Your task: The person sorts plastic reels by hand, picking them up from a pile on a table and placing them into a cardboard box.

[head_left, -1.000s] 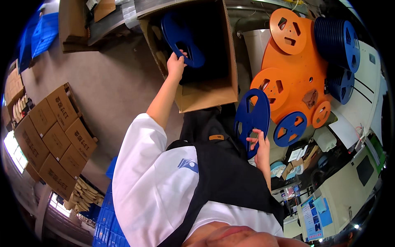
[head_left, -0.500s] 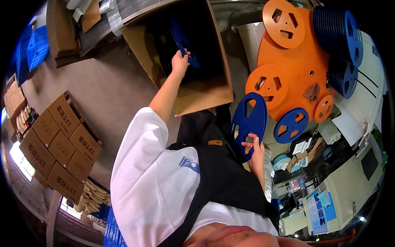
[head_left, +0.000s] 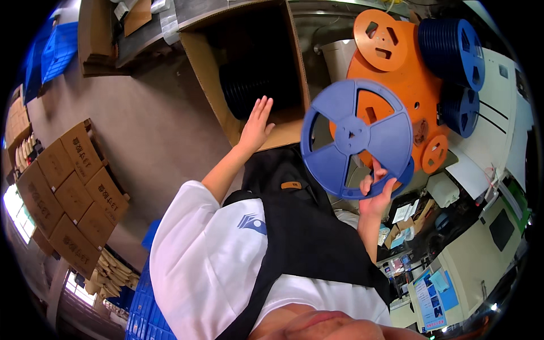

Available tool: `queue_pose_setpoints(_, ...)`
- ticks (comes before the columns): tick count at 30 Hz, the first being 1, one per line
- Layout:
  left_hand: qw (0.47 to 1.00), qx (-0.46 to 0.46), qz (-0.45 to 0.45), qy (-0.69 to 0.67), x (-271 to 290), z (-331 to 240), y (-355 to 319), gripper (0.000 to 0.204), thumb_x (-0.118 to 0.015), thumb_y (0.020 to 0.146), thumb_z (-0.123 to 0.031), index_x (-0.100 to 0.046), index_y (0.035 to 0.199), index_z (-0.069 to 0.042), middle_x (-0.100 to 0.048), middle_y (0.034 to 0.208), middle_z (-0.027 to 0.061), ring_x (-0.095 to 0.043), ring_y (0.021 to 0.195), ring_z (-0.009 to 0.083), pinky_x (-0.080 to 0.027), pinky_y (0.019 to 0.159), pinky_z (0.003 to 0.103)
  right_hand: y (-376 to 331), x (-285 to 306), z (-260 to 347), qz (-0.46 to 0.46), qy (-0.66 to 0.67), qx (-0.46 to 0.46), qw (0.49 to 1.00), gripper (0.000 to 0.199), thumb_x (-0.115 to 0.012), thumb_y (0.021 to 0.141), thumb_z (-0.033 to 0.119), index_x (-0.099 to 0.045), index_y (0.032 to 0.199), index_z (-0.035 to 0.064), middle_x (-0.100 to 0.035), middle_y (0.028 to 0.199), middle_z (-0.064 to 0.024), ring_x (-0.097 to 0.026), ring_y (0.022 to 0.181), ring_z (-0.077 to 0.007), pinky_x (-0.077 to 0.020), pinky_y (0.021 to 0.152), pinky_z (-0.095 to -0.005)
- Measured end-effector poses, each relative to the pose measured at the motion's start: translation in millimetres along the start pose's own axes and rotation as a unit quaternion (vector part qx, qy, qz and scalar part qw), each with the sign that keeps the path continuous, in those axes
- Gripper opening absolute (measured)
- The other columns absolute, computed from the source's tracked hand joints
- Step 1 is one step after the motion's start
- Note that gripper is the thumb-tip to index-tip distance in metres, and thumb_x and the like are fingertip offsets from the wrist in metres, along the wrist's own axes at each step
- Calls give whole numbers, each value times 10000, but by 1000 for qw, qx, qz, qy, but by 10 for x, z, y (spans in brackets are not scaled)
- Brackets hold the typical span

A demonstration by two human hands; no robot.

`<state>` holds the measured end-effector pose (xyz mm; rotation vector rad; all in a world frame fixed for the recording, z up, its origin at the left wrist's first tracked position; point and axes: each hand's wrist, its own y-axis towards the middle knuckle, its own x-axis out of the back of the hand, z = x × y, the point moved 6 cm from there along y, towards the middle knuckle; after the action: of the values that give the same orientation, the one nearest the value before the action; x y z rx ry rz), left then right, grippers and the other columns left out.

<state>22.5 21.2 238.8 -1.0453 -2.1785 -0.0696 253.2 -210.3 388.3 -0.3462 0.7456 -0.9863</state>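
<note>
A person holds one blue reel (head_left: 356, 138) up in the right hand (head_left: 377, 191) while the left hand (head_left: 258, 123) hangs open at a cardboard box (head_left: 249, 68).

The right hand grips the blue reel at its lower rim, about five o'clock on the disc, thumb in front and fingers curled behind; the reel stands face-on, spoked, at three o'clock of the frame's centre. The left hand is released, fingers spread and holding nothing, at the front lip of the open cardboard box at twelve o'clock. Inside the box, a row of dark blue reels (head_left: 249, 88) stands on edge. At two o'clock, behind the held reel, orange reels (head_left: 396, 62) are piled with a stack of blue reels (head_left: 453, 51). Sealed cartons (head_left: 68, 187) sit on the floor at nine o'clock.
</note>
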Motion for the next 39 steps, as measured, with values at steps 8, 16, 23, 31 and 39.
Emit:
queue_pose_setpoints(8,936,-311,-18,167,444,-1137,-178,602,-644,727,-90,-501,1278,-287,-378,1429,42,-292,1356,252,-211,1117,459,76,-119,283,156,147,-39,976,472,-493,900,504,-539,945,36,-363,1392,-201,-358,416,-65,-276,413,-197)
queue_pose_setpoints(16,900,-374,-98,200,818,-1463,-326,478,-560,786,-57,-557,1222,-251,-466,1352,50,-392,1297,274,-353,1056,436,5,-282,479,233,193,-20,953,411,-486,935,411,-513,989,4,-310,1415,-244,-412,431,-51,-329,405,-185)
queue_pose_setpoints(23,888,-387,-139,207,1042,-1579,-499,368,-551,802,-90,-606,1158,-168,-531,1285,72,-453,1248,287,-381,1039,425,1,-452,510,251,206,-39,945,422,-522,921,398,-536,1041,-7,-246,1443,-257,-431,488,-61,-361,451,-192)
queue_pose_setpoints(31,926,-76,12,-369,893,-939,-562,189,-531,858,43,-586,1035,2,-648,1067,102,-606,1058,248,-471,917,326,-153,-883,604,292,89,-1,952,817,-475,847,619,-365,1339,-23,-261,1440,-261,-522,1131,-417,-511,875,-391)
queue_pose_setpoints(39,664,55,179,-724,472,-815,-853,212,-605,873,-119,-540,1061,-45,-652,997,113,-637,985,290,-560,780,392,6,-110,828,233,214,109,942,601,-497,913,443,-418,1288,-19,-476,1316,-210,-606,1029,-292,-535,789,-343)
